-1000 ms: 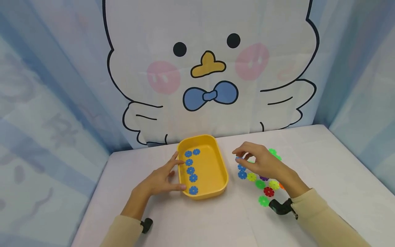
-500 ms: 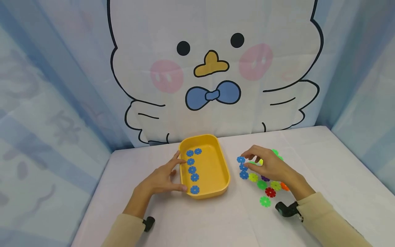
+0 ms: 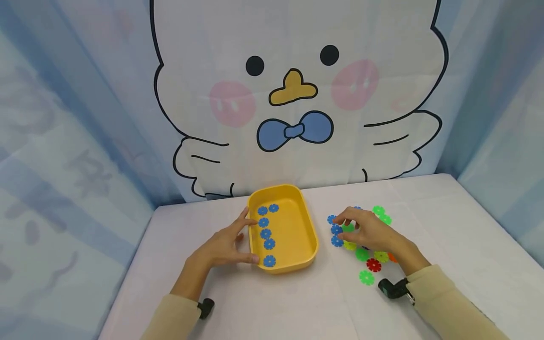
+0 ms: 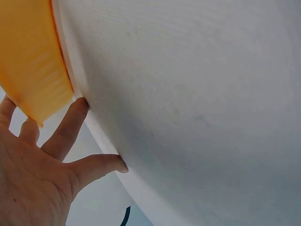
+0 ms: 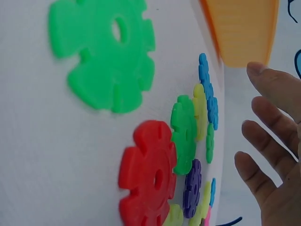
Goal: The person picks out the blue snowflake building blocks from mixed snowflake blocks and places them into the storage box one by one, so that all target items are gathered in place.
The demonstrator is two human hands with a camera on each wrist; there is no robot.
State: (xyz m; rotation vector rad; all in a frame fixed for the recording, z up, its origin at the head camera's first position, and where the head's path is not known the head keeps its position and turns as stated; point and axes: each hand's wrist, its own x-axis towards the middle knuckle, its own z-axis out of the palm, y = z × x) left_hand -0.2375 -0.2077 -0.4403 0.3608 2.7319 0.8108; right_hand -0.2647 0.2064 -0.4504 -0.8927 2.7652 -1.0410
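Note:
My left hand (image 3: 217, 248) spreads its fingers along the left side of a yellow tray (image 3: 293, 236), touching its rim. Several blue notched plastic discs (image 3: 265, 233) lie in a column on the tray's left side, one more beside the top one. Over the loose pieces to the right hovers my right hand (image 3: 373, 229), fingers loosely bent, with nothing visible between them in the right wrist view. Near its fingertips, blue discs (image 3: 336, 229) lie in a short column on the table. In the left wrist view, the left hand (image 4: 37, 174) has its fingers apart beside the tray.
Around and under the right hand lie mixed discs: a red disc (image 3: 374, 265), a green disc (image 3: 367, 277), a purple disc (image 5: 192, 188), an orange one (image 3: 393, 257) and yellow ones. Behind the white table (image 3: 289, 307) hangs a cartoon-printed curtain (image 3: 293, 160).
My right hand has shifted slightly toward the near side above the blue discs, its thumb and fingers still apart. The left hand stays at the tray. The head view has turned slightly.

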